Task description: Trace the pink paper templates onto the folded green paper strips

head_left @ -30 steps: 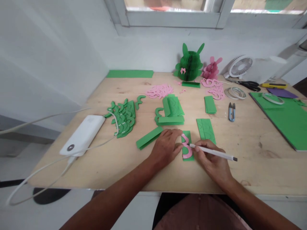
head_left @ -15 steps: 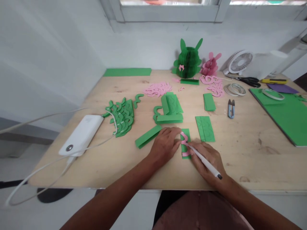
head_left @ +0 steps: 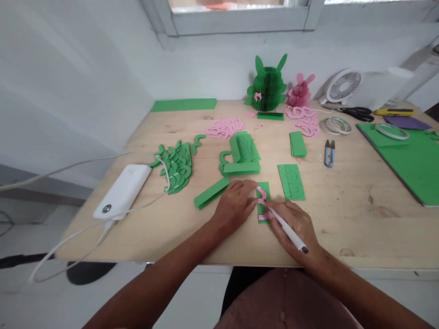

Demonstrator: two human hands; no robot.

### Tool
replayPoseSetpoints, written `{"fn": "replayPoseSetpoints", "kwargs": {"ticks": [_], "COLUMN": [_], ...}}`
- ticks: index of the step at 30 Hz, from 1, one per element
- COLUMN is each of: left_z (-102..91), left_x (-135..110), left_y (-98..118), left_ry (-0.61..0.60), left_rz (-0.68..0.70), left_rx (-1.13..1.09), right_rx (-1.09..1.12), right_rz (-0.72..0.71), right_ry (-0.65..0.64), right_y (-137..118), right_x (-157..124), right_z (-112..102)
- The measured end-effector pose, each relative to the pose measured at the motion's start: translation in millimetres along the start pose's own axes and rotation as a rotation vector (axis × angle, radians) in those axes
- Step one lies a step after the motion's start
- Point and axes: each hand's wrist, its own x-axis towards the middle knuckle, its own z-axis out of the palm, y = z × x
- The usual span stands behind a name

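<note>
A wavy pink paper cutout [head_left: 262, 194] lies flat on a small green paper strip [head_left: 264, 223] near the table's front. With its fingertips, my left hand [head_left: 236, 201] presses the cutout's left edge down onto the strip. My right hand [head_left: 291, 226] grips a white pen [head_left: 286, 227] with a dark end cap. The pen's tip meets the cutout's curved right edge; any line it leaves is too small to make out. Just right of the strip is a green paper piece [head_left: 291, 182] with drawn curves. A folded green strip [head_left: 211, 193] rests beside my left hand.
Beyond my hands lie green folded papers [head_left: 243, 168], green cutouts [head_left: 177, 169] and pink cutouts [head_left: 225, 127]. A white power bank [head_left: 123, 189] with a cable sits left. Snips [head_left: 329, 153], tape rolls [head_left: 335, 125], scissors [head_left: 356, 113] and a fan [head_left: 344, 86] are right.
The camera view has shifted slightly. The pen's rear end has swung a little left, while its tip stays near the same curve. My left hand keeps its place on the cutout.
</note>
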Motion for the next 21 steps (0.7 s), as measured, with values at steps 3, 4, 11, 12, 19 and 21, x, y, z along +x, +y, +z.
{"fn": "replayPoseSetpoints", "kwargs": {"ticks": [3,4,11,12,19,21], "left_z": [-1.2,-1.9,-5.5,-5.1,0.9,1.1], "left_x": [1.1,1.7,8.0,8.3,5.1,4.3], "left_y": [1.0,1.4,1.1,0.4,-4.3,-4.3], "left_ry": [0.0,-0.003,-0.015,-0.012,0.018,0.026], "left_rz": [0.001,-0.002,-0.02,-0.019,-0.009,-0.004], "left_rx": [-0.001,-0.003,-0.003,-0.004,-0.017,-0.022], "right_rx": [0.003,0.004,0.006,0.001,0.004,0.011], "right_rz": [0.002,0.0,-0.002,-0.006,-0.004,0.014], "right_ry": [-0.001,-0.001,-0.005,-0.008,-0.022,-0.025], "right_y": [-0.2,-0.3,1.3,1.7,0.7,-0.2], "right_x": [-0.1,-0.1,-1.3,-1.6,-1.0,-0.1], "right_z": [-0.1,-0.1,1.0,1.4,0.2,-1.3]}}
